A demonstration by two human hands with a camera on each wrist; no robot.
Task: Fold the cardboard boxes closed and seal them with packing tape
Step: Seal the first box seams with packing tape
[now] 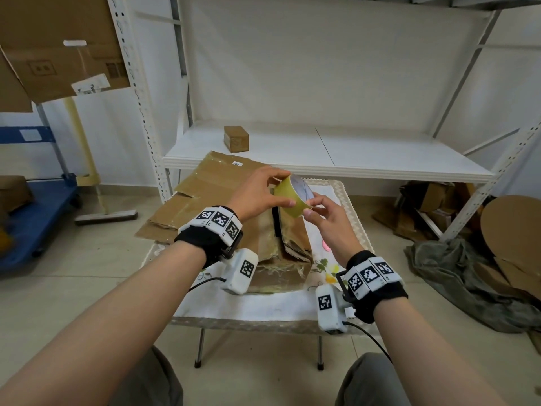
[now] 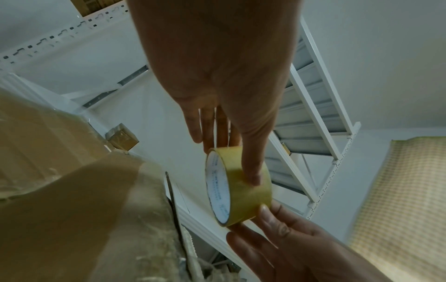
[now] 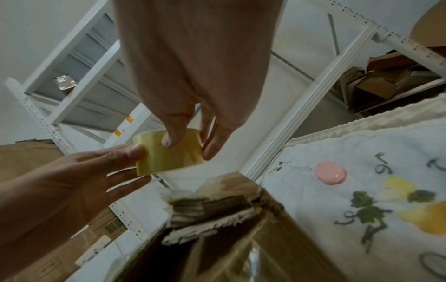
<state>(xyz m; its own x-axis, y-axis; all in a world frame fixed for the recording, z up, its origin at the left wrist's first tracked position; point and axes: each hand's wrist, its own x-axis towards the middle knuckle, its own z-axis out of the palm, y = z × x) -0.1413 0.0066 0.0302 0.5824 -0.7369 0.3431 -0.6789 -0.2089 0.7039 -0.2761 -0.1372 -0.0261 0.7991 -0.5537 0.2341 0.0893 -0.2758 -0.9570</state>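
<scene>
Both hands clamp the yellow packing tape roll (image 1: 292,195) above the battered cardboard box (image 1: 281,250) on my counter (image 1: 263,306); loose end may restick if my right pinch slips.

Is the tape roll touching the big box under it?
Apart. The head view shows the tape roll held up by both hands, above the box.

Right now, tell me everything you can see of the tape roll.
The tape roll is yellowish and translucent, wound on a white printed core. It is held in the air above the worn cardboard box, core axis roughly level. The left hand grips it by thumb and fingers; the right hand pinches its lower edge.
</scene>
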